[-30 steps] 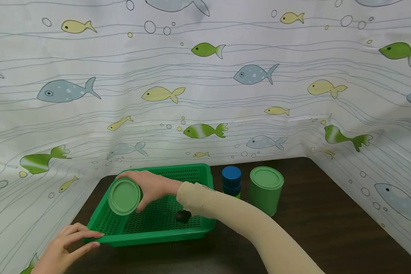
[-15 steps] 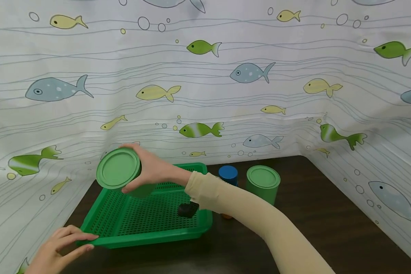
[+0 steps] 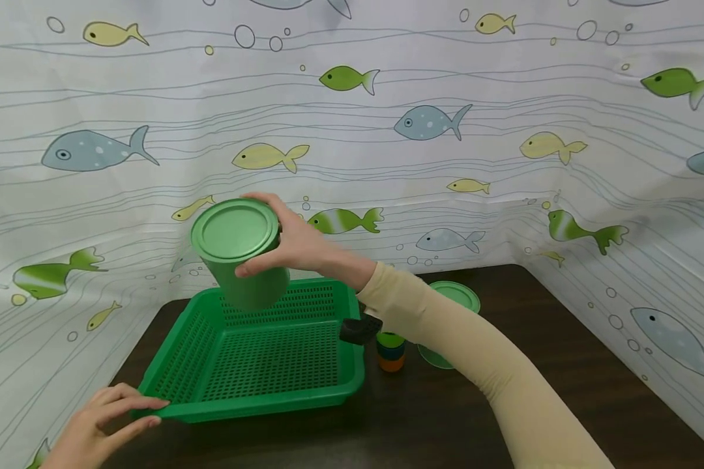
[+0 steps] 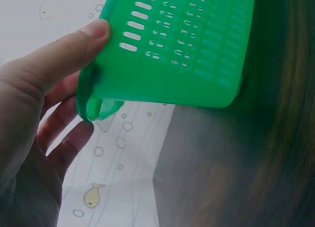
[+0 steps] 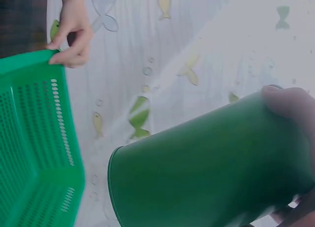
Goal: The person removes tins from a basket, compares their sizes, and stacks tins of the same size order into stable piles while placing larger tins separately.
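My right hand [image 3: 296,242] grips a green lidded can [image 3: 237,229] near its top, thumb and fingers around it. The can tilts in the air above the back part of a green perforated basket [image 3: 258,408]. Its smooth side fills much of the right wrist view, with the bottom rim [image 5: 114,182] apart from the basket. At the near left corner, my left hand [image 3: 102,420] pinches the basket rim. In the left wrist view the thumb [image 4: 81,45] presses one side of the rim, with fingers behind it. No objects show on the basket's visible floor.
Right of the basket stand a small green, blue and orange stack [image 3: 390,355] and a second green can [image 3: 459,293], both partly hidden by my right sleeve [image 3: 446,326]. A fish-print curtain [image 3: 352,150] rises around the dark table [image 3: 540,365].
My right hand has raised the can from low over the basket's left side, up and then rightward. My left hand keeps its hold on the rim. The sleeve now covers the stack's blue top.
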A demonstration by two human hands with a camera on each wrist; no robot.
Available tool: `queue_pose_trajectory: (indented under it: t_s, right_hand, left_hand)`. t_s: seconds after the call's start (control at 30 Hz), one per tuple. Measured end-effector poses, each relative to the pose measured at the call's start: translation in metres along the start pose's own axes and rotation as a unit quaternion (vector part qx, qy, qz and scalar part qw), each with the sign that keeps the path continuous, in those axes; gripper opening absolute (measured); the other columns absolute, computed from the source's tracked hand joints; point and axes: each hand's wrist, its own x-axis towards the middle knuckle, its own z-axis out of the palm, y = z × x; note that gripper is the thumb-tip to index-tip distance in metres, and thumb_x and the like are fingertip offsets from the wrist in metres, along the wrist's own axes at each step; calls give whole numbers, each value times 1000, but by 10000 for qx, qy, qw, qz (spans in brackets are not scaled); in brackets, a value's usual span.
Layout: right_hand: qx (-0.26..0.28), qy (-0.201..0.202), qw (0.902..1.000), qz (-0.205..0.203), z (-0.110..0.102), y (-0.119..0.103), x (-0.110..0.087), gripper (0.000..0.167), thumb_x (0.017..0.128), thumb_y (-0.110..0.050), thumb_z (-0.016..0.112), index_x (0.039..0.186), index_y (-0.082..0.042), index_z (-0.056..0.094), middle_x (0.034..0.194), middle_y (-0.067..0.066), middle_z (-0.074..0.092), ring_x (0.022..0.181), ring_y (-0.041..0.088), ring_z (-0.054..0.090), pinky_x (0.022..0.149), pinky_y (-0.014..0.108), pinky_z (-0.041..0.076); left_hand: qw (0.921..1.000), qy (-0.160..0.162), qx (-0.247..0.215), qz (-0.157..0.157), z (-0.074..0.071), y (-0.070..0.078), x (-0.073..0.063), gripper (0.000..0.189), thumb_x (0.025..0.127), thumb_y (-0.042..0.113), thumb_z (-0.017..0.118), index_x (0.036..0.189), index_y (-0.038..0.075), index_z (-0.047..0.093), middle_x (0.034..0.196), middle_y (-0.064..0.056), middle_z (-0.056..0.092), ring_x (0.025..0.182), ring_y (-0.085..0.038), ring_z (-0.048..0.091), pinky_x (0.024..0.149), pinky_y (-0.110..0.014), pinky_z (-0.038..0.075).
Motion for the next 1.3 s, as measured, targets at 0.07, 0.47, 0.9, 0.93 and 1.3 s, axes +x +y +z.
queue_pose_trajectory:
  t_s: [0.07, 0.47, 0.9, 0.93, 1.3]
  right_hand:
    - [93, 88, 9999, 7, -12, -6, -4, 101, 72, -11, 85, 152, -30, 27, 139, 3, 50, 122, 15, 54, 100, 36, 47]
    - [220, 941, 9953, 39, -103, -9, -54, 94, 74, -11, 81, 151, -26, 29, 140, 8, 52, 128, 26, 52, 105, 52, 43]
    - [-152, 1728, 9829, 620, -170, -6, -106, 87, 81, -7, 76, 151, -29, 29, 141, 6, 48, 126, 23, 50, 100, 49, 44]
    - [-198, 1790, 9814, 672, -174, -6, -110, 86, 82, -8, 76, 151, -30, 29, 140, 5, 48, 126, 22, 50, 100, 48, 44]
    - [-861, 2476, 9582, 1144, -210, -1, -160, 85, 86, -10, 74, 153, -29, 25, 133, -6, 48, 118, 12, 51, 89, 28, 49]
  left_hand:
    - [10000, 6, 10, -2, 0, 1, 0, 47, 66, -7, 83, 101, 24, 76, 87, 24, 56, 85, 10, 41, 68, -13, 31]
    - [9998, 60, 11, 190, 1, 0, 1, 51, 62, -8, 84, 100, 25, 76, 86, 24, 56, 85, 9, 41, 68, -13, 30]
    - [9997, 38, 38, 240, -1, -1, 1, 52, 61, -7, 85, 100, 24, 76, 85, 25, 55, 85, 10, 40, 67, -14, 30]
    - [9997, 49, 56, 246, -1, 0, 1, 51, 60, -7, 85, 100, 24, 76, 85, 25, 55, 85, 10, 40, 67, -14, 30]
    - [10000, 21, 74, -22, 0, 1, 0, 48, 63, -5, 85, 100, 25, 76, 87, 24, 56, 87, 10, 41, 68, -12, 30]
